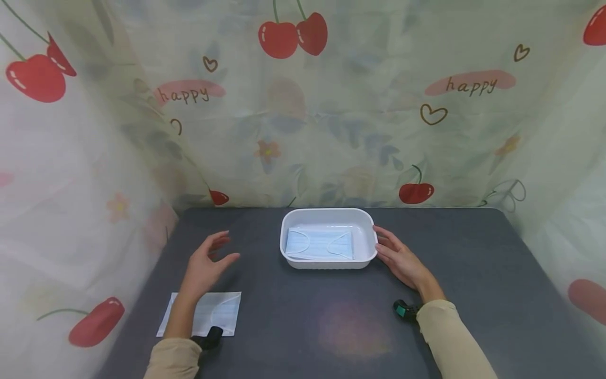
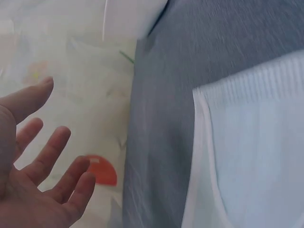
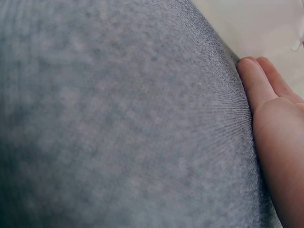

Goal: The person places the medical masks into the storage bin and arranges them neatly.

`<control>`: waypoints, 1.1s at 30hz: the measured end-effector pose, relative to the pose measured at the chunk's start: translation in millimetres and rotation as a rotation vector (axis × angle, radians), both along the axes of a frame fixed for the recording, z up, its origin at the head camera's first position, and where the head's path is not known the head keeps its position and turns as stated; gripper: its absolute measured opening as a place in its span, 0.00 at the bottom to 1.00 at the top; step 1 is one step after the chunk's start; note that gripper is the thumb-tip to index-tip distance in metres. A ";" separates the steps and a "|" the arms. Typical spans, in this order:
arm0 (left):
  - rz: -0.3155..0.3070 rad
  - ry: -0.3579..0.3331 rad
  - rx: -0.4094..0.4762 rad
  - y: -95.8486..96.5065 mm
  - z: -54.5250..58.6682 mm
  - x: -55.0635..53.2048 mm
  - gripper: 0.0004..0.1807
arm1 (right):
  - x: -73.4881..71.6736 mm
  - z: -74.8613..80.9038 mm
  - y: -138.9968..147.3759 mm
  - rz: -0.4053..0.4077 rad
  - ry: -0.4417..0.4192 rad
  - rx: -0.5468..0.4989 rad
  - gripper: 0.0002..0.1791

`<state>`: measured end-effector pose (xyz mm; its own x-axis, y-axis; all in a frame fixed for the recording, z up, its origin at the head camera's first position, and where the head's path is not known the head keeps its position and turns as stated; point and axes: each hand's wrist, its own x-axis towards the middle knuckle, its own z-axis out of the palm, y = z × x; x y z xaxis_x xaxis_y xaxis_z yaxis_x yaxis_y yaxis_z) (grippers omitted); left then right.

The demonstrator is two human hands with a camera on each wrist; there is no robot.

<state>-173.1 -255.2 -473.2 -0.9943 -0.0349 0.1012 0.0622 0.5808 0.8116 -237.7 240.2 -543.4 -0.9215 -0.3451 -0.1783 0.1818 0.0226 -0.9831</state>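
My left hand point(image 1: 206, 267) hovers with spread, loosely bent fingers and holds nothing. Under its forearm a pale blue face mask point(image 1: 222, 310) lies flat on the table; the left wrist view shows the edge of that mask point(image 2: 256, 137) close up. My right hand point(image 1: 400, 260) has its fingertips at the right end of a white plastic tub point(image 1: 326, 265), fingers fairly straight. Inside the tub, toward its left side, lies another blue face mask point(image 1: 319, 243) with its ear loops on top. In the right wrist view the right hand point(image 3: 280, 128) shows only in part.
A dark grey table point(image 1: 293, 316) carries everything, its far edge just behind the tub. A light curtain point(image 1: 350, 131) printed with cherries and flowers hangs behind the table and along both sides. Each wrist wears a small black camera strap point(image 1: 210, 338).
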 end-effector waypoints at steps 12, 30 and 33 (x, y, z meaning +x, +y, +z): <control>0.010 -0.024 -0.050 -50.2 -12.5 13.0 0.46 | -0.2 1.8 -1.6 0.003 -0.006 0.007 0.38; 0.084 -0.127 -0.111 -85.9 -26.0 35.2 0.56 | 1.8 2.8 -1.9 -0.004 -0.014 0.008 0.38; 0.117 -0.168 -0.129 -89.5 -27.8 38.4 0.58 | 2.2 2.9 -1.7 -0.004 -0.014 0.013 0.37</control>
<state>-134.7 -344.7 -501.0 -0.9874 -0.1485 -0.0547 -0.1416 0.6756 0.7235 -235.5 238.4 -540.5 -0.9203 -0.3386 -0.1961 0.1961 0.0348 -0.9800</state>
